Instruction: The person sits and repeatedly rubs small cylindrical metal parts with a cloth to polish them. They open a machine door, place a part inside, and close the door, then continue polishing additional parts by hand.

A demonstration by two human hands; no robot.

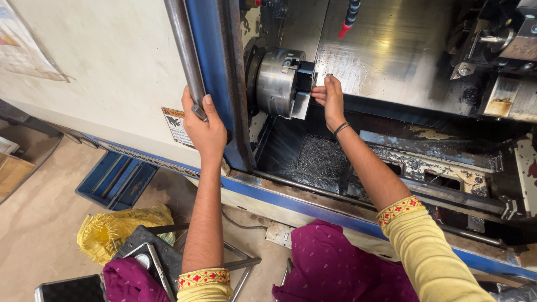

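Two hands busy here, both on the lathe. Left hand [205,130] is wrapped shut around the long steel door handle [185,56] on the blue door frame [215,78], and the door sits open, so the inside of the machine is exposed. Right hand [330,98] is reaching in, fingers pinched on a small metal workpiece [316,84] held right at the face of the chuck [278,83], touching the jaws. Can't tell whether the part is actually seated and clamped or just being held there; it's mostly hidden by the fingers.

My read on progress: door is open and the part is at the chuck, so this is the loading/unloading bit. Door isn't closed yet. Chip tray [320,159] below has a pile of swarf. Red-tipped coolant nozzle [348,22] hangs above, far side, well apart from the hand.
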